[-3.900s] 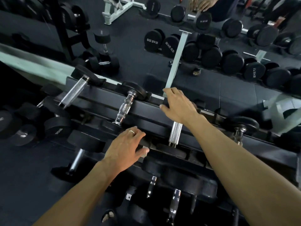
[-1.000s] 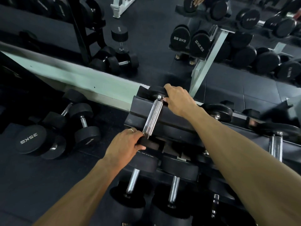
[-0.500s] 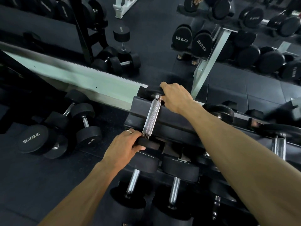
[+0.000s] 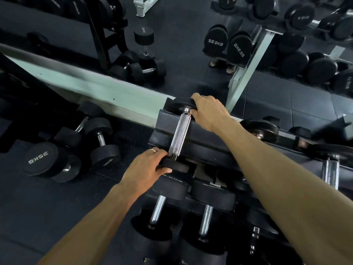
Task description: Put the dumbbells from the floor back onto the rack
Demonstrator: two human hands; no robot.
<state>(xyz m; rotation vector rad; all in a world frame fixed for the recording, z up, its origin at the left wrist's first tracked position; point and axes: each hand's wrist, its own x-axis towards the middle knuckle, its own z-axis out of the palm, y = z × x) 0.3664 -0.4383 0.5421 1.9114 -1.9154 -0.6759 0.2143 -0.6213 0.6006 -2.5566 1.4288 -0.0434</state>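
Observation:
A dumbbell (image 4: 180,133) with a knurled chrome handle and black round heads lies across the top tier of the black rack (image 4: 202,148), at its left end. My left hand (image 4: 149,168) grips its near head. My right hand (image 4: 208,109) holds its far head by the wall. On the floor left of the rack lie a big dumbbell marked 35KG (image 4: 41,159) and two smaller black dumbbells (image 4: 101,139), (image 4: 80,129).
Lower rack tiers hold more dumbbells (image 4: 159,209), and another sits to the right on the top tier (image 4: 331,170). A wall mirror (image 4: 181,54) behind the rack reflects other racks, floor dumbbells and a person's feet. Dark rubber floor (image 4: 47,211) lies at lower left.
Earlier my hands were on a dumbbell further right along the rack. Over the last second both hands stay on this dumbbell's heads, with only slight shifting.

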